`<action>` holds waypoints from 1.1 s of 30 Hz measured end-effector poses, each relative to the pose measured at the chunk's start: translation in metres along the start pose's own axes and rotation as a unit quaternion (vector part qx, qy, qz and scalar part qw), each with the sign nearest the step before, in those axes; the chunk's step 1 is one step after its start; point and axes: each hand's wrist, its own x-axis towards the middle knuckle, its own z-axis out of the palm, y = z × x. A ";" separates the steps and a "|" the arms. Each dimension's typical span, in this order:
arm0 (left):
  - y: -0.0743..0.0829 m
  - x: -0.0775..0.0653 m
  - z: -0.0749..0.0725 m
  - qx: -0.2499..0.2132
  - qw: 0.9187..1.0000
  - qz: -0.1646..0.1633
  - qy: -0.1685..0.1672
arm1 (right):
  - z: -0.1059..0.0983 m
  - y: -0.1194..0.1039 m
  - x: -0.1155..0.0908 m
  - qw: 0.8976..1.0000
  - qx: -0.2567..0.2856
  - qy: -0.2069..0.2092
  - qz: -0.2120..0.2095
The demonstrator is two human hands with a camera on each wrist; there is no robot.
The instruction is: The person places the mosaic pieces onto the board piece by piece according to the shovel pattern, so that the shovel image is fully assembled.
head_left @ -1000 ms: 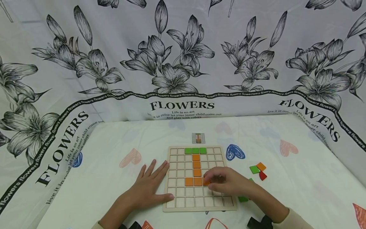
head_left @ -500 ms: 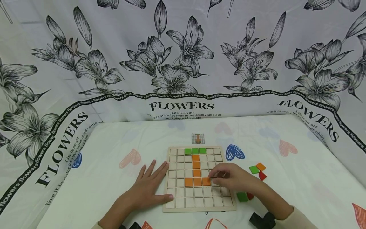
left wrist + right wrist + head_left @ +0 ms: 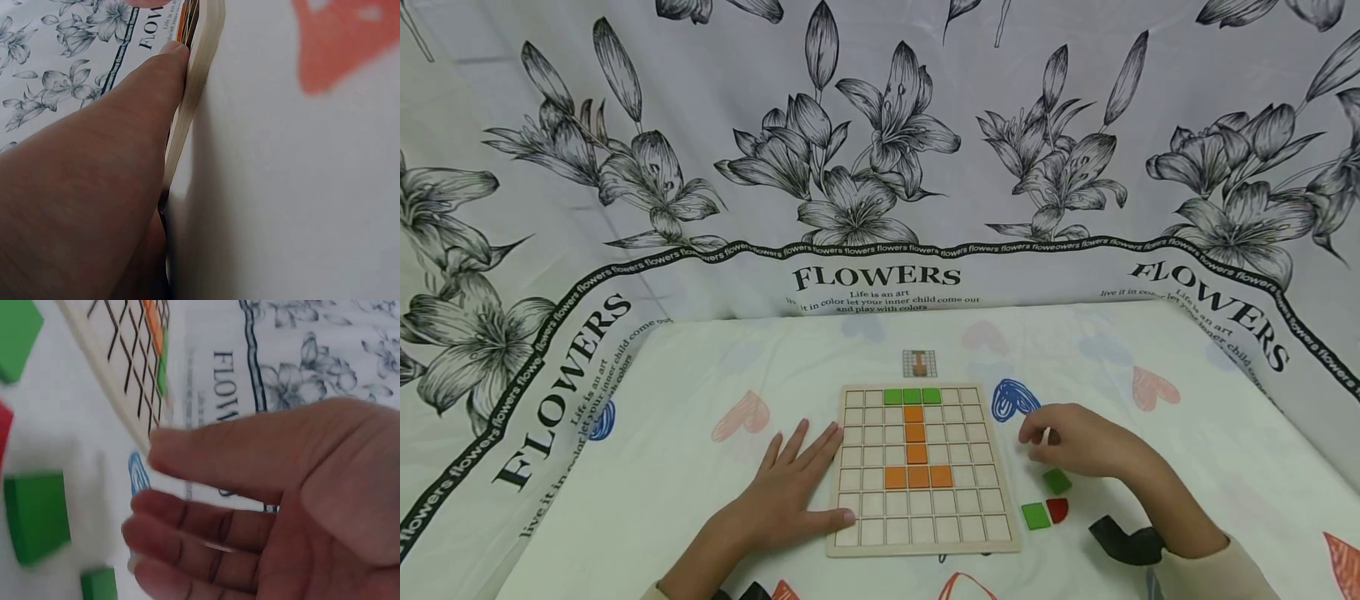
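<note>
A square wooden grid board [image 3: 848, 529] lies on the cloth. Three green tiles [image 3: 912, 397] sit in its far row. Below them a column of orange tiles [image 3: 916, 432] runs down to a short orange row [image 3: 918, 477]. At the board's left side my left hand [image 3: 790, 492] lies with fingers spread, its fingertips and thumb touching the edge. My right hand [image 3: 1086, 443] hovers just right of the board, fingers loosely bent. In the right wrist view nothing shows between its thumb and fingers. Close by are green tiles [image 3: 1035, 516] and a red rounded tile [image 3: 1057, 510].
A small card [image 3: 919, 363] printed with a grid pattern lies behind the board. A black strap piece [image 3: 1126, 540] shows by my right wrist. The white cloth carries printed hearts [image 3: 1156, 389], and a flower-printed curtain [image 3: 880, 167] hangs behind.
My right hand has let go of the orange tile at the right end of the short row and moved right, off the board, covering the farther loose tiles. My left hand stays put.
</note>
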 end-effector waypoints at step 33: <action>0.001 0.001 -0.001 0.002 1.000 -0.007 -0.003 | -0.003 0.027 0.003 0.992 -0.078 0.033 0.097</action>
